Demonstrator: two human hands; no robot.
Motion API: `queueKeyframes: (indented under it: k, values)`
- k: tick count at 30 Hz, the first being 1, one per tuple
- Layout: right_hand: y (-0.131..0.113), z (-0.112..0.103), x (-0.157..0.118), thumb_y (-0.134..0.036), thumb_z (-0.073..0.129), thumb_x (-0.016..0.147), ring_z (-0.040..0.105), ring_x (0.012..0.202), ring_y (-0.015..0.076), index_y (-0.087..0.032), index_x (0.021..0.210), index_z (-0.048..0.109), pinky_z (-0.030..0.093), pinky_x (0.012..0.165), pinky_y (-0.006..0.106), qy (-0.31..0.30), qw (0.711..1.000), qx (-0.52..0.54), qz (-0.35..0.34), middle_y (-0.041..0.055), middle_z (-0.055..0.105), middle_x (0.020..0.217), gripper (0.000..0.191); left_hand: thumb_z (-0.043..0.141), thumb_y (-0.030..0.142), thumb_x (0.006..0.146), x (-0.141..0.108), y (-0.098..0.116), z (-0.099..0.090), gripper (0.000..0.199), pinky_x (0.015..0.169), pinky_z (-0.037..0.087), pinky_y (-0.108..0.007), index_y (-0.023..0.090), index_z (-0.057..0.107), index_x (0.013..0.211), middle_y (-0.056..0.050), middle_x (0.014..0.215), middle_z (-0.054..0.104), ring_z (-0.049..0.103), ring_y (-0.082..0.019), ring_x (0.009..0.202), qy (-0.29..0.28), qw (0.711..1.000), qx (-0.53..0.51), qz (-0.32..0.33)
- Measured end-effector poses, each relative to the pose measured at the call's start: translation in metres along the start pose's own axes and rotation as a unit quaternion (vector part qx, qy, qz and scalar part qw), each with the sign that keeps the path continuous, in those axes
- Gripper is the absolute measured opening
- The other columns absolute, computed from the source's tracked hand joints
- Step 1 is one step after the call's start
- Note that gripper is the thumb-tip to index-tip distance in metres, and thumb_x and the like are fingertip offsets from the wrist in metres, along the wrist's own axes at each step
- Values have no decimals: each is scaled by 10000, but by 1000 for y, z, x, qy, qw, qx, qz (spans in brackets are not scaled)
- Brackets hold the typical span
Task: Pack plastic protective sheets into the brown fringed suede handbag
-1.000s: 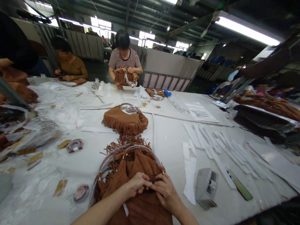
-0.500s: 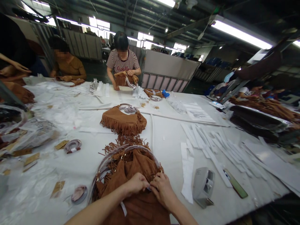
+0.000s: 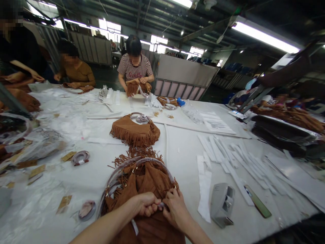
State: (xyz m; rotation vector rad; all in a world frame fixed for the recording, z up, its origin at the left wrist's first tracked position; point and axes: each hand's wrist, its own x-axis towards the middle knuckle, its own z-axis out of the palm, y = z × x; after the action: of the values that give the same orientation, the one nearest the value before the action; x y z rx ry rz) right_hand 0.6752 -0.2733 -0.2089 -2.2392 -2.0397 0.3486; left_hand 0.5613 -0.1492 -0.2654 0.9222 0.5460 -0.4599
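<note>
A brown suede-look fringed handbag [image 3: 149, 179] lies in front of me, its rounded handle [image 3: 111, 176] wrapped in clear plastic. My left hand [image 3: 147, 204] is closed in a fist over the bag, gripping one end of a narrow whitish strip [image 3: 161, 204]. Close beside it, my right hand [image 3: 175, 205] has its fingers curled at the strip's other side, near the handle's right end. Its fingertips partly hide the strip and the bag beneath. Another white tail [image 3: 134, 227] hangs below my left wrist.
A second fringed handbag [image 3: 134, 130] lies farther up the table. To the right are a grey tape dispenser [image 3: 222, 205], a green-handled blade-like tool [image 3: 257, 201] and white strips [image 3: 236, 166]. Coiled straps [image 3: 80, 158] and tags lie left. A person [image 3: 135, 67] handles a bag opposite.
My left hand has tightened from a pinch into a fist beside the strip, and more of the strip shows between my hands. The view has shifted slightly.
</note>
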Motion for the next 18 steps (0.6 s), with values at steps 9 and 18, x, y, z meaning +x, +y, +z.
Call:
queueKeyframes:
  k: [9,18]
  values:
    - [4,6,-4,-169,568,716,439,1023,261,-231,803,652,229,1016,563,23,1000,17,9,43,584,923,136,637,559,641,-13,-2,16,458,444,125,-234,186,389,543,89,478,276,210,-51,447,109,959,208,159]
    - [88,0,-64,-253,402,840,505,1116,227,-199,1074,602,382,994,415,333,891,189,243,105,578,1183,313,429,727,689,2,-28,25,557,495,171,-239,183,420,572,65,515,322,272,-84,522,148,941,234,194]
